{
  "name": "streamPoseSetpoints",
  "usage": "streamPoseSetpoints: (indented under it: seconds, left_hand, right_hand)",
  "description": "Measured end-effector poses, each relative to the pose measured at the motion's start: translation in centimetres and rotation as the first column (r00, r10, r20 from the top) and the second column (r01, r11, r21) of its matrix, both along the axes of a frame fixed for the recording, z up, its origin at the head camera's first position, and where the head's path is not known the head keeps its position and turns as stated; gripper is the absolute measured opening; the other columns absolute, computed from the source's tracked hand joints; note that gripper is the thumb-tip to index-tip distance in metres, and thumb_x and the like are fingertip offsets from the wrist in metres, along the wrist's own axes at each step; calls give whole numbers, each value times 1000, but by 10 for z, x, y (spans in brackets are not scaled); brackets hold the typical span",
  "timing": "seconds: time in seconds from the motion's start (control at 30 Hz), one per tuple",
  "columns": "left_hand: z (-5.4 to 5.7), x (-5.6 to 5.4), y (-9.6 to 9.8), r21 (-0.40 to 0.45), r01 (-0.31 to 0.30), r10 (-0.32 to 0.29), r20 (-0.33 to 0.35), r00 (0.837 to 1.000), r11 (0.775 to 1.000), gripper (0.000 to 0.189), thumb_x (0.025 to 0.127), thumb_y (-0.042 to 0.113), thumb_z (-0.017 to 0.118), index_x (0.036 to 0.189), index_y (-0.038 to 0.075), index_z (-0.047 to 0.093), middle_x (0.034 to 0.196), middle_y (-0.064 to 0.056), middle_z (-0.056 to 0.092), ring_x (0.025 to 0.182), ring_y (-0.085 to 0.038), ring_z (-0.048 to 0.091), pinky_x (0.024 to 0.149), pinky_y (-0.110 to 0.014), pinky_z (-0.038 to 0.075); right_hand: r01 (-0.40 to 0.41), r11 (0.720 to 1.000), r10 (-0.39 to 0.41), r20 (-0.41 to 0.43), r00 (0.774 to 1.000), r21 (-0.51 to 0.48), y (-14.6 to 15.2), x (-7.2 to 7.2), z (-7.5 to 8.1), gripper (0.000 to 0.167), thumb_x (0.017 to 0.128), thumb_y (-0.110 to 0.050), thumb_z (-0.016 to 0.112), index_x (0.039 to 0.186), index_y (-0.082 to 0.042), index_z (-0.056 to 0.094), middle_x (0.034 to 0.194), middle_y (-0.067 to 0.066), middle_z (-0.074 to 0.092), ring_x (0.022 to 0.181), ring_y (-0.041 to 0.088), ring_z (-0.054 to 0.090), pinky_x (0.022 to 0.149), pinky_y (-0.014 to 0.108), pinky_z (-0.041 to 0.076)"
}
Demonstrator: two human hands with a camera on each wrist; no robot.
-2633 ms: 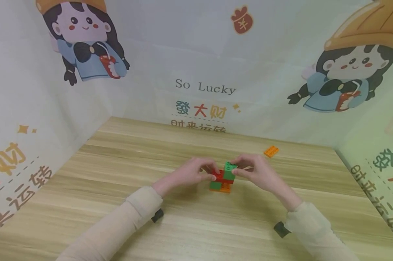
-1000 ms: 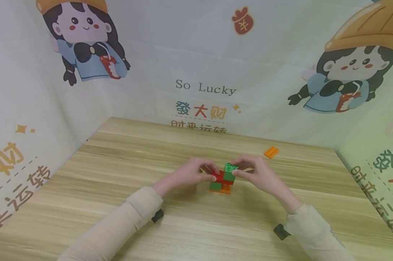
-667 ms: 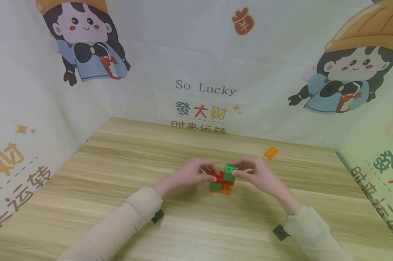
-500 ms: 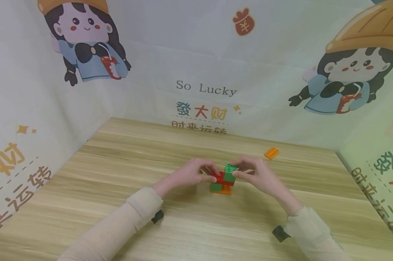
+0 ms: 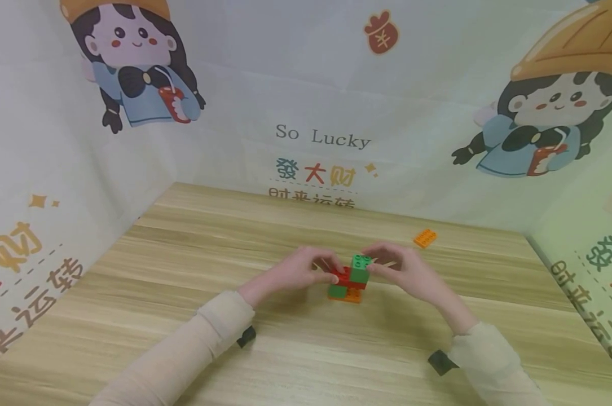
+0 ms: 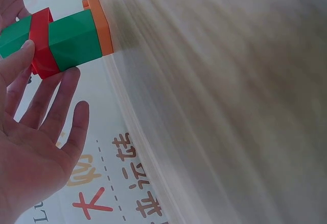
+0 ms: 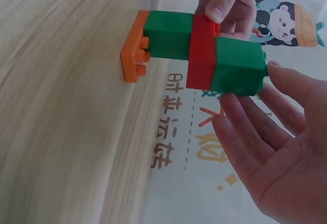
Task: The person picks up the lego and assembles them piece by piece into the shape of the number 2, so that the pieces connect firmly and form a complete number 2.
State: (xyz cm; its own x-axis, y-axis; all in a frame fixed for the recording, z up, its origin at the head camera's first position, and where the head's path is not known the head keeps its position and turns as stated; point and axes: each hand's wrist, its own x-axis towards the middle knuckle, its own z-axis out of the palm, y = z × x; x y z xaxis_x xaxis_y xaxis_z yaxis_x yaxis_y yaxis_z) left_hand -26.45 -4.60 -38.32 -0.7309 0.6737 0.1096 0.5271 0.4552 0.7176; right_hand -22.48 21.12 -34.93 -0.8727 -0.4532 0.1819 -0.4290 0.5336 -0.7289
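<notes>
A small stack of toy building bricks stands on the table in front of me. At its bottom is an orange plate (image 7: 134, 55) with bare studs on one side. On it sits a lower green brick (image 6: 74, 39), then a flat red brick (image 7: 202, 55). An upper green brick (image 5: 360, 269) tops the stack on the right end of the red one. My left hand (image 5: 300, 268) pinches the red brick between thumb and fingers. My right hand (image 5: 404, 270) is spread loosely at the upper green brick, thumb tip at its top edge and fingertips along its side.
A loose orange plate (image 5: 425, 238) lies farther back on the right of the wooden table (image 5: 209, 225). Printed cloth (image 5: 234, 84) walls the table's back and sides. Dark pieces (image 5: 441, 362) show at both cuffs.
My right thumb and fingers have loosened from the upper green brick, and the hand has shifted slightly right. The left hand and the stack stay where they were.
</notes>
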Motion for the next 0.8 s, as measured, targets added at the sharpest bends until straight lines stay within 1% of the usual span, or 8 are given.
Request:
streamPoseSetpoints:
  seconds: [0.2, 0.3, 0.47, 0.63, 0.67, 0.8]
  left_hand:
    - [1, 1, 0, 0, 2, -2, 1, 1000, 1000, 17, 89, 18, 73, 106, 19, 70, 109, 2, 74, 100, -13, 68, 94, -38, 53]
    - [1, 2, 0, 0, 2, -2, 0, 1000, 1000, 17, 89, 18, 73, 106, 19, 70, 109, 2, 74, 100, -13, 69, 94, -37, 53]
    - [0, 2, 1, -6, -2, 2, -4, 1000, 1000, 17, 89, 19, 73, 105, 19, 71, 109, 2, 74, 100, -13, 69, 93, -37, 54]
    - [0, 2, 1, -8, -3, 3, -5, 1000, 1000, 16, 89, 19, 73, 105, 18, 71, 110, 2, 74, 100, -14, 69, 93, -37, 53]
    - [0, 2, 0, -8, -3, 3, -6, 1000, 1000, 17, 89, 19, 73, 106, 18, 71, 110, 2, 74, 100, -14, 69, 93, -37, 53]
    - [1, 2, 0, -5, -3, 3, -8, 1000, 1000, 16, 89, 19, 73, 105, 18, 71, 109, 2, 74, 100, -14, 69, 92, -36, 54]
  right_hand:
    - [59, 998, -59, -54, 997, -8, 14, -8, 6, 29, 96, -14, 63, 124, -6, 63, 120, 15, 70, 100, 28, 70, 80, 22, 57]
    - [104, 994, -103, -84, 991, 13, 22, -11, 10, 29, 97, -15, 63, 125, -8, 63, 120, 14, 70, 100, 29, 69, 80, 22, 56]
    - [178, 983, -173, -89, 981, 48, 37, -17, 14, 31, 99, -22, 61, 127, -11, 61, 124, 12, 68, 104, 27, 67, 80, 20, 54]
    - [205, 976, -197, -103, 975, 73, 47, -23, 16, 34, 98, -21, 61, 130, -7, 60, 125, 16, 68, 106, 31, 67, 81, 18, 53]
    - [204, 976, -194, -110, 975, 82, 49, -25, 16, 34, 98, -20, 61, 130, -6, 60, 125, 17, 67, 107, 31, 67, 82, 19, 53]
    - [201, 974, -186, -137, 973, 106, 57, -34, 9, 35, 98, -16, 61, 130, -4, 59, 127, 18, 66, 108, 32, 67, 90, 33, 56]
